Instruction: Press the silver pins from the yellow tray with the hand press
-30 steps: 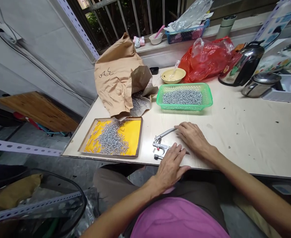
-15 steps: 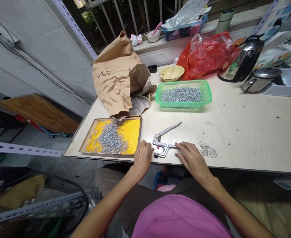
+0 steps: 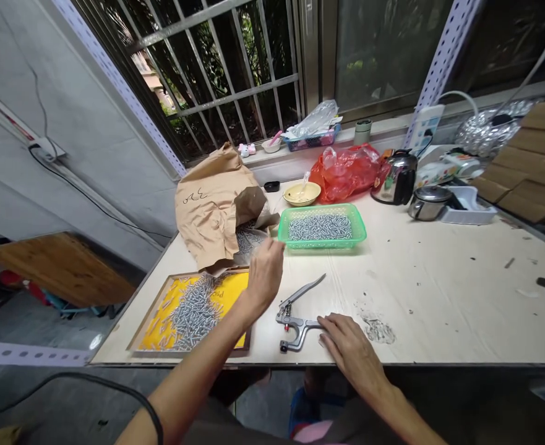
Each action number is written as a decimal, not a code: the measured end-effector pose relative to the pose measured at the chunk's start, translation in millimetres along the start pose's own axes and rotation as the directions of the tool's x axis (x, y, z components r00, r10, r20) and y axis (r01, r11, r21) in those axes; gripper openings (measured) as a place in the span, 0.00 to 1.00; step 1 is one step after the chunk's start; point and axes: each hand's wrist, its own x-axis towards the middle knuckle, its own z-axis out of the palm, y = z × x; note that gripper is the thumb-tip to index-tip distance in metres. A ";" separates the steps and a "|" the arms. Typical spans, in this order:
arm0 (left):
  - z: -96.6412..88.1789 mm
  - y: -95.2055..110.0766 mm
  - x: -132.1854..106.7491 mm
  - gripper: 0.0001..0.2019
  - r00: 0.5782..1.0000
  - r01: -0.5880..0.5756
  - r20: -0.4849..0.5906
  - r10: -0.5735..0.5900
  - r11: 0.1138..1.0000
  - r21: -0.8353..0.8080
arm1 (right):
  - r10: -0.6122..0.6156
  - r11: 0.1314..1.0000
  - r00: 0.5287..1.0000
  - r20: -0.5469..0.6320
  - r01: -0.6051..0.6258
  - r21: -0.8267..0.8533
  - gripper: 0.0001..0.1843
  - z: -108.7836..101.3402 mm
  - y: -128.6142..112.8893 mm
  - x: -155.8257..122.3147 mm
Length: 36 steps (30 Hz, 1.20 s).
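Observation:
A metal hand press tool [image 3: 295, 312] lies on the pale table [image 3: 439, 296] near its front edge. My right hand [image 3: 346, 346] rests flat on the table with its fingers lying over the tool's lower handle. My left hand [image 3: 265, 272] is raised above the table between the yellow tray [image 3: 242, 281] and the green basket [image 3: 321, 228], with its fingers curled loosely; whether it holds anything is hidden. Both the tray and the basket hold several small silver metal pieces.
A torn brown paper bag [image 3: 211, 204] with more metal pieces spilling out stands behind the tray. Farther back are a yellow bowl [image 3: 301, 193], a red plastic bag [image 3: 346, 173], a steel kettle [image 3: 395, 179] and a lidded pot [image 3: 427, 203]. A dark smudge [image 3: 378, 330] marks the table.
My left hand has lifted from the table edge beside the tool and moved up and forward toward the green basket. My head has tilted up. The right hand stays on the tool's handle.

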 end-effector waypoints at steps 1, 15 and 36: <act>-7.2 4.9 19.6 0.11 0.997 -0.031 -0.069 0.029 0.999 -0.030 | -0.002 1.000 1.000 0.002 0.002 0.000 0.16 -0.1 0.0 -0.1; -26.8 -129.0 -57.9 0.12 0.842 0.460 0.167 -0.513 0.844 0.277 | -0.060 0.998 0.998 -0.027 0.061 0.030 0.18 -2.6 7.0 -9.5; 17.0 -162.4 -95.0 0.12 0.663 0.584 0.275 -0.697 0.710 0.394 | -0.143 0.989 0.988 -0.054 0.145 0.022 0.20 -0.8 11.8 -12.2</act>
